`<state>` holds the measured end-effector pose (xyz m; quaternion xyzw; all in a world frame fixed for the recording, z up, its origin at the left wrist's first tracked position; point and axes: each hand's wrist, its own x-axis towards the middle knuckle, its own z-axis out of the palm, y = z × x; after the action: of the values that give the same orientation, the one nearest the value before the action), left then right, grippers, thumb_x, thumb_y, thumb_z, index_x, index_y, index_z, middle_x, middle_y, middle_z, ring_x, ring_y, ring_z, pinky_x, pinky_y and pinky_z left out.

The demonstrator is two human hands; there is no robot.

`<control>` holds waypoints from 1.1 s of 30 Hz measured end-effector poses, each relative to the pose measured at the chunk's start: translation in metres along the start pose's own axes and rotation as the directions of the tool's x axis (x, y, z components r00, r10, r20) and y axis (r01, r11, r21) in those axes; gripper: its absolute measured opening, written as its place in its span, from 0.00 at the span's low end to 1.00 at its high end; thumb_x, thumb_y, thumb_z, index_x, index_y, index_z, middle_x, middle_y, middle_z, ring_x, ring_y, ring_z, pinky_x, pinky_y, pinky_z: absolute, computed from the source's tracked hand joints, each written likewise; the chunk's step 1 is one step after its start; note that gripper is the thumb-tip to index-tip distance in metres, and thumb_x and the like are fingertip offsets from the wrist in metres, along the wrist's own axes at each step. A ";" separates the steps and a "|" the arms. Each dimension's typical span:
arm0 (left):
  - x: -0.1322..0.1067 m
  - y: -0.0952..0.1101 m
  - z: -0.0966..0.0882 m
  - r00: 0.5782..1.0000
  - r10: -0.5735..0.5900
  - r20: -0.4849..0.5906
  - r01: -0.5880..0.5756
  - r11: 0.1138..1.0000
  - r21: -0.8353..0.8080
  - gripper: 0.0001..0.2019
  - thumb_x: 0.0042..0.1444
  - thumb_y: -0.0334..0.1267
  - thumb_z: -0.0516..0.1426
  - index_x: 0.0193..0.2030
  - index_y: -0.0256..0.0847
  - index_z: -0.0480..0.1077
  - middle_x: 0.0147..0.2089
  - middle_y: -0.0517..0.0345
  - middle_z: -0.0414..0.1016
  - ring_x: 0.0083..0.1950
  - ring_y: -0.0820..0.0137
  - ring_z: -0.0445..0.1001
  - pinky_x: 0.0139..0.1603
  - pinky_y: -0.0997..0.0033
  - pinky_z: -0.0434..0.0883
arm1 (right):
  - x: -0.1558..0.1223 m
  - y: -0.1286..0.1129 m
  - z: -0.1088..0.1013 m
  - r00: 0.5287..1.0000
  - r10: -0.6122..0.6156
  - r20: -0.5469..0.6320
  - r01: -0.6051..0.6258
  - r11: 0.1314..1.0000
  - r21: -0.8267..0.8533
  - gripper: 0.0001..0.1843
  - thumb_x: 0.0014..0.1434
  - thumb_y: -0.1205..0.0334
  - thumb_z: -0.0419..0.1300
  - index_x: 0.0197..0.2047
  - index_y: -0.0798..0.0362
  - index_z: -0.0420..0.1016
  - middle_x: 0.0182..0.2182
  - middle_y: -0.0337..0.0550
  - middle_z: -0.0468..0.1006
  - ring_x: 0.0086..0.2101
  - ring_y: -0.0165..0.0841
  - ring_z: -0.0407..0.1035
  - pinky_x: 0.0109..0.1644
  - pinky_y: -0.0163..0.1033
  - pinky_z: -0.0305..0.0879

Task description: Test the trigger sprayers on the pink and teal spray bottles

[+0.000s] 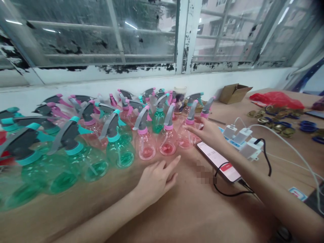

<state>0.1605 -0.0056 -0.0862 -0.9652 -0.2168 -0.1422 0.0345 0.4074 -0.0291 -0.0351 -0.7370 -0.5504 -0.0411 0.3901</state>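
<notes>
My left hand (157,179) hovers over the brown table top, its index finger stretched toward the pink bottles and nothing in its grasp. Just beyond that fingertip stands a clear pink spray bottle (167,143) with a grey trigger head. My right hand (209,132) is at another pink spray bottle (185,137), its thumb across the upper body and its fingers around the right side, partly hidden. Left of these are one more pink spray bottle (145,145) and a green spray bottle (120,152) with a turquoise collar. All stand upright.
Several more green and pink spray bottles crowd toward the wall and left. A phone (219,161) with a timer lies under my right forearm, beside a power strip (238,141) with chargers and cables. Farther right are a cardboard box (234,93), a red plastic bag (277,100) and brass-coloured parts (279,126).
</notes>
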 end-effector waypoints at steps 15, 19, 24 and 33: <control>0.033 -0.002 0.008 0.983 -0.169 0.068 0.167 0.985 0.038 0.31 0.65 0.43 0.51 0.72 0.42 0.49 0.35 0.50 0.80 0.35 0.59 0.80 0.34 0.65 0.74 | 0.004 0.004 0.011 0.998 0.008 0.063 -0.003 0.997 -0.080 0.26 0.57 0.34 0.55 0.41 0.50 0.74 0.33 0.49 0.81 0.37 0.50 0.75 0.34 0.44 0.63; 0.033 0.000 0.007 0.987 -0.140 0.083 0.140 0.990 -0.002 0.31 0.65 0.42 0.51 0.72 0.39 0.49 0.37 0.49 0.80 0.37 0.57 0.80 0.35 0.62 0.75 | 0.003 0.005 0.010 0.997 0.002 0.078 0.004 0.997 -0.081 0.27 0.58 0.35 0.55 0.42 0.50 0.73 0.36 0.50 0.81 0.38 0.49 0.75 0.35 0.44 0.64; 0.020 0.006 0.004 0.991 -0.106 0.083 0.111 0.992 -0.066 0.27 0.64 0.39 0.52 0.68 0.36 0.56 0.39 0.47 0.80 0.36 0.56 0.80 0.34 0.58 0.76 | 0.000 0.004 0.004 0.995 -0.015 0.100 0.025 0.995 -0.095 0.28 0.58 0.35 0.55 0.46 0.50 0.74 0.39 0.50 0.82 0.39 0.49 0.75 0.36 0.45 0.64; -0.032 0.010 -0.010 1.000 0.020 0.021 -0.014 0.975 -0.221 0.17 0.61 0.31 0.52 0.57 0.36 0.66 0.38 0.54 0.80 0.35 0.64 0.78 0.41 0.61 0.76 | -0.020 -0.003 -0.009 0.992 -0.006 0.122 0.027 0.985 -0.168 0.28 0.59 0.36 0.54 0.48 0.51 0.73 0.36 0.51 0.81 0.37 0.51 0.75 0.33 0.43 0.62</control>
<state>0.1349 -0.0293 -0.0857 -0.9665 -0.1918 -0.1537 -0.0744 0.4009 -0.0497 -0.0369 -0.7639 -0.5738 -0.0460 0.2917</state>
